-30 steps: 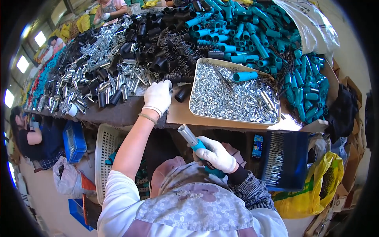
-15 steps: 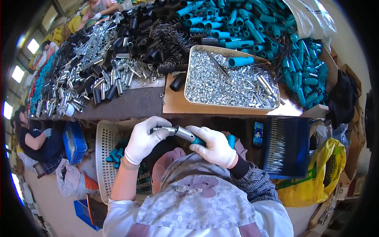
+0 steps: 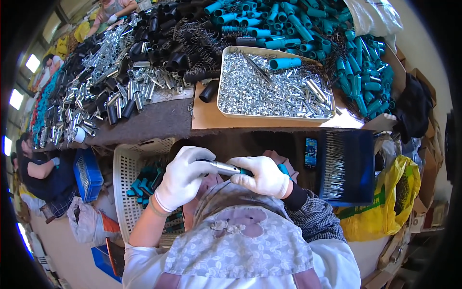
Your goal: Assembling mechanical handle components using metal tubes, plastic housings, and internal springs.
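Observation:
Both my hands wear white gloves and meet in front of my apron. My left hand (image 3: 182, 179) is wrapped round one end of a silver metal tube (image 3: 226, 168); a dark end shows just past its fingers. My right hand (image 3: 263, 177) grips a teal handle (image 3: 283, 169), which shows on either side of the palm. The tube runs in line between the two hands and joins the handle's front end. Most of the handle and the tube's left part are covered by the gloves.
On the bench ahead lie a tray (image 3: 220, 102) of small metal parts, heaped teal handles (image 3: 301, 29), black sleeves and springs, and metal tubes (image 3: 137, 101). A white basket (image 3: 120, 192) stands left, a blue bin (image 3: 358, 168) of metal rods and a phone (image 3: 311, 153) right.
The metal pieces, earlier angled with a visible step between them, now lie in one line. My left hand has closed further round its end. The whole view has shifted slightly.

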{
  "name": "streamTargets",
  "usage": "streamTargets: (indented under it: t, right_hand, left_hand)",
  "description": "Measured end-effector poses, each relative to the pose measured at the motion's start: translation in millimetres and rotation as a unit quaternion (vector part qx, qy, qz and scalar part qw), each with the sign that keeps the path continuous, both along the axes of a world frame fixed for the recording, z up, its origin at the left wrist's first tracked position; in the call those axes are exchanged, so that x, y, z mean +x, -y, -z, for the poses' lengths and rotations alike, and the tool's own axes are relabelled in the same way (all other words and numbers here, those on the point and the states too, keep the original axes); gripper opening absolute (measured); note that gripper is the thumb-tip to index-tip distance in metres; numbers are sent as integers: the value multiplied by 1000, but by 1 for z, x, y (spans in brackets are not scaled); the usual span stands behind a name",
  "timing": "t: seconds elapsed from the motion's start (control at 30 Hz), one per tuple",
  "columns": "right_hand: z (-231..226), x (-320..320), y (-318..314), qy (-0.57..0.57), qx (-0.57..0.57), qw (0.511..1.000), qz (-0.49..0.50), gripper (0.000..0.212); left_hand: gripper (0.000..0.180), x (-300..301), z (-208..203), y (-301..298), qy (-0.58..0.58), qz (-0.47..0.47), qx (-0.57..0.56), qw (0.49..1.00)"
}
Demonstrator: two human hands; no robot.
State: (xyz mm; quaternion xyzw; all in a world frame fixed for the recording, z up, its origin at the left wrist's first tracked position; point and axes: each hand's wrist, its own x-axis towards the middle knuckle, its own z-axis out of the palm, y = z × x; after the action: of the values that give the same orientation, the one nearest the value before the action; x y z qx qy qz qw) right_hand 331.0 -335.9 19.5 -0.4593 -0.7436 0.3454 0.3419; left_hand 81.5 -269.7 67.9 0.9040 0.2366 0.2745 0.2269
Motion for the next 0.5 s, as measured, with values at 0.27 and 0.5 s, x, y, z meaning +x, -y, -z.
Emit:
streamTargets:
  t: [0.27,0.5]
  right_hand:
    - [-7,-4,3,77,27,997,9,36]
    - [-6,-4,4,92,25,995,13,36]
  left_hand:
    - [14,-2,2,14,18,-129,-247,960]
    - [29,-21,16,17,88,-195,-344,914]
